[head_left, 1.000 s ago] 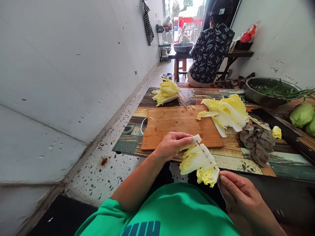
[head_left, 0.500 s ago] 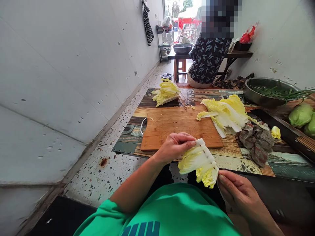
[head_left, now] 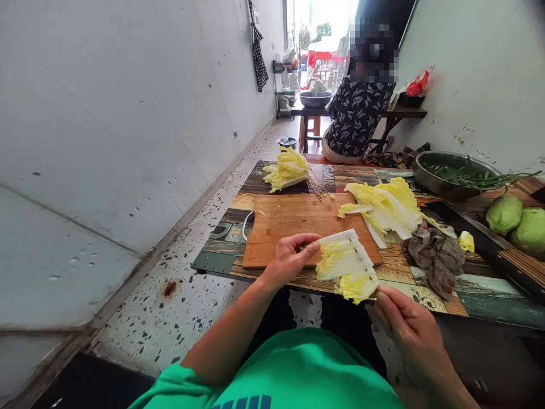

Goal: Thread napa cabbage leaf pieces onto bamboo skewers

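Observation:
In front of me, pieces of Chinese cabbage leaf (head_left: 351, 258) hang overlapping in a row, with dark spots along their white stems where a thin skewer seems to pass through. My left hand (head_left: 292, 255) pinches the upper white stem piece between thumb and fingers. At the row's lower right end, my right hand (head_left: 402, 315) is closed on what looks like the skewer's end, mostly hidden by the fingers. A wooden cutting board (head_left: 298, 221) lies just beyond. Loose cabbage leaves (head_left: 389, 207) rest across its right edge. Skewered cabbage (head_left: 287, 170) lies behind it, with bamboo skewers (head_left: 315, 184) sticking out.
A crumpled rag (head_left: 438, 255) sits right of the leaves, beside a dark tray (head_left: 477, 233) holding skewers. A metal bowl of greens (head_left: 455, 176) and green gourds (head_left: 525, 227) are farther right. Another person (head_left: 360, 113) sits at a back table (head_left: 306, 112) with a basin (head_left: 315, 99).
The skewered leaves and both hands have risen slightly, and the left hand has shifted a little left, showing more of the top stem piece. The view has tilted up a bit.

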Action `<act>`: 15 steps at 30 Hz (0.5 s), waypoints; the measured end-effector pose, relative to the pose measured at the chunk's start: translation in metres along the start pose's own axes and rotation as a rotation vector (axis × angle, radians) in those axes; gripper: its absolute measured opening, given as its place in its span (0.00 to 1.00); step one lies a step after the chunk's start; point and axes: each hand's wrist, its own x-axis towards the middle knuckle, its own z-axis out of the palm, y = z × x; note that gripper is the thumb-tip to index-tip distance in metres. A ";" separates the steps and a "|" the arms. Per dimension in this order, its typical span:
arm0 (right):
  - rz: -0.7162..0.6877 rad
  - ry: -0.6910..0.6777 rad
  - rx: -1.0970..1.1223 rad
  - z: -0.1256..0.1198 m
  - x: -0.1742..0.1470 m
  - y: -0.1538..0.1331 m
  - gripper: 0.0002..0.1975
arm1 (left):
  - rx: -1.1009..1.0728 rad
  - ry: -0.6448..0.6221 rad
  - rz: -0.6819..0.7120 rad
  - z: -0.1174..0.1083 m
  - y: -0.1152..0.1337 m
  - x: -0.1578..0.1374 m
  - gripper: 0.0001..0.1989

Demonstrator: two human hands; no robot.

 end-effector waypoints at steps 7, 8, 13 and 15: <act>-0.707 0.358 -0.710 0.005 0.010 0.005 0.09 | -0.227 0.029 -0.022 0.001 0.006 -0.012 0.21; -0.726 0.351 -0.719 0.008 0.011 0.007 0.09 | -0.299 -0.045 -0.031 0.004 0.007 -0.015 0.22; -0.746 0.301 -0.762 0.019 0.011 0.013 0.11 | -0.520 -0.179 -0.052 0.012 0.013 -0.026 0.22; -0.726 0.279 -0.781 0.020 0.010 0.013 0.11 | -0.510 -0.149 -0.062 0.013 0.017 -0.028 0.21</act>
